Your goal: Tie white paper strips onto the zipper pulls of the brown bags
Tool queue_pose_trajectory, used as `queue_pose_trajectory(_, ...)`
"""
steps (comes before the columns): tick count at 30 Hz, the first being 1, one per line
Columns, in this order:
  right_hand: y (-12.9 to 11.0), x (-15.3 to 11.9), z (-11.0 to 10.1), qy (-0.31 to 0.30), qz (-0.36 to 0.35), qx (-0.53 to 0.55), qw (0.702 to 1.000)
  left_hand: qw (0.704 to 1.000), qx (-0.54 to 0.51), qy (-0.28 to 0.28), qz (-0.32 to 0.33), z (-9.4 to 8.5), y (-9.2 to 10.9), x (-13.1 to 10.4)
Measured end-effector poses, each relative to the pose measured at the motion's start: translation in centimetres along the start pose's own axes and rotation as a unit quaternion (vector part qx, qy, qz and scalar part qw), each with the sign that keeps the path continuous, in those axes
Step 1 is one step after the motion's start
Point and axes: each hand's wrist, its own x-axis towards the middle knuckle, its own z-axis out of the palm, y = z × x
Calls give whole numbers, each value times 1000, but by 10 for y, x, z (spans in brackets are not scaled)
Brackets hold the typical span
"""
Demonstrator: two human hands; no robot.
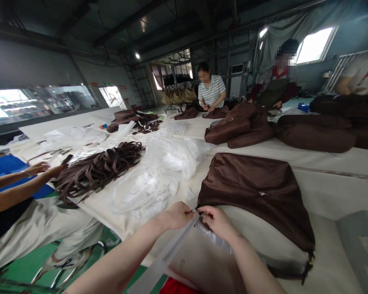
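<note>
A brown bag (254, 183) lies on the pale table, its strap curving round toward the front edge. At the bag's left corner my left hand (179, 215) is closed in a pinch on a translucent white strip (171, 253) that hangs down toward me. Close beside it, my right hand (216, 220) has its fingers curled together at the same spot, over some thin clear plastic (216, 241). What lies between the right fingertips is too small to make out.
Brown straps (101, 167) are heaped at the left, near a seated person's hands (43, 169). Clear plastic bags (147, 188) cover the table's middle. More brown bags (242, 126) lie beyond; people work across the table. A grey box (360, 245) is at the right.
</note>
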Motion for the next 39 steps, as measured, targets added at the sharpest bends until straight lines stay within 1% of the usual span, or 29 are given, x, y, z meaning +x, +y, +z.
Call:
queue_pose_trajectory(2,0,0,0,14,17,5,1000,1000,9,9,-8,3,3,4)
queue_pose_trajectory(4,-2,0,-1,41,48,12,998,999,22,25,-14,5,9,9)
queue_pose_trajectory(8,-4,0,-3,79,96,6,992,996,63,49,-31,7,24,12)
queue_pose_trajectory(14,1,3,1,85,104,-1,991,986,148,68,-19,4,49,7)
queue_pose_trajectory(17,1,3,1,82,102,-5,991,983,163,77,-12,5,55,10)
queue_pose_trajectory(19,2,3,1,81,100,-7,992,982,171,77,-14,8,55,15)
queue_pose_trajectory(24,5,4,0,90,104,-6,990,977,202,61,-40,19,47,28)
queue_pose_trajectory(29,7,6,3,97,106,-11,990,972,213,85,-43,26,49,36)
queue_pose_trajectory(34,1,4,1,111,113,4,987,976,190,99,-42,33,51,36)
queue_pose_trajectory(39,-5,1,0,112,127,30,985,985,133,105,-21,37,39,35)
